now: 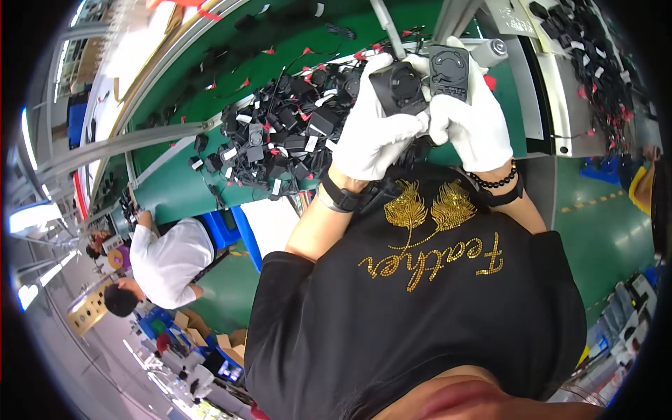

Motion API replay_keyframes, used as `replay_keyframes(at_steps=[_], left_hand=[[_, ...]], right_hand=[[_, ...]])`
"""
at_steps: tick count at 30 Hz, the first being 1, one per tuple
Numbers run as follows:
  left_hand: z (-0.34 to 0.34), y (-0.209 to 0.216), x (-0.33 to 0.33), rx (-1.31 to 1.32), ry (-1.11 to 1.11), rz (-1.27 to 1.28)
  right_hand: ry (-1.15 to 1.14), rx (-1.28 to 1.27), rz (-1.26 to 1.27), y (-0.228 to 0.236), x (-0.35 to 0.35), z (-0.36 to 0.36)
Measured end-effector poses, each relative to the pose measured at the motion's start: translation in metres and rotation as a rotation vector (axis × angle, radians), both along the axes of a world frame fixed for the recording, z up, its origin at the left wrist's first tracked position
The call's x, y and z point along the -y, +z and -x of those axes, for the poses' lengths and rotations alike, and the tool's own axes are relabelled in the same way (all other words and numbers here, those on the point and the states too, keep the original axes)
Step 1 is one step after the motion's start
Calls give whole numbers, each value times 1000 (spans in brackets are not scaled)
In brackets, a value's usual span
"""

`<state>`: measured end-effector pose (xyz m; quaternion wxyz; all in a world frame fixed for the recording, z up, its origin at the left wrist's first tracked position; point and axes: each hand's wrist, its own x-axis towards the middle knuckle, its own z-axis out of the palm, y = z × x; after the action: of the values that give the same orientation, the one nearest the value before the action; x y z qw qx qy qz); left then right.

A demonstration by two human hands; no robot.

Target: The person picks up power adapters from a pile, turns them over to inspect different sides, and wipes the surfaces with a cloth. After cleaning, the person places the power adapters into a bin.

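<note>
My left hand (369, 133), in a white glove, grips a black squarish plastic adapter (402, 88) with a round shape on its face. In my right hand (483, 126), also gloved in white, is a flat black rectangular plastic part (449, 72) with rounded corners and a curved groove. The two pieces are held side by side, a little apart, over the near edge of the green bench. Both thumbs come close together below them. Just left of my left hand lies a large heap of black adapters (280, 133) with cables, white labels and red tips.
A metal post (388, 28) rises beyond my hands, and a silvery cylinder (489, 52) is beside my right hand. More black adapters with cables (595, 77) lie on a surface at the right. A person in a white shirt (175, 259) works farther along the bench at left.
</note>
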<state>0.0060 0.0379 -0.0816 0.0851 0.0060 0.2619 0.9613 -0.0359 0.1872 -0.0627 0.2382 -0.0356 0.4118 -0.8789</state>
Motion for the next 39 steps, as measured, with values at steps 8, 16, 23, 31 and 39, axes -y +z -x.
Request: replay_keyframes(at_steps=[8,16,23,31,39], left_hand=[[12,2,-15,73,-199,-177],[-14,72,-42,-151,-321,214],[-1,83,-70,2,-210,217],[9,67,-78,381,-102,152],[13,37,-59,352,-23,214]], right_hand=[[-188,-79,-203,-1,-28,-10],[-484,-144,-79,43,-40,-47],[-239,2,60,38,-69,-47],[-314,62,255,31,-61,-44],[-184,230,107,4,-57,-34]])
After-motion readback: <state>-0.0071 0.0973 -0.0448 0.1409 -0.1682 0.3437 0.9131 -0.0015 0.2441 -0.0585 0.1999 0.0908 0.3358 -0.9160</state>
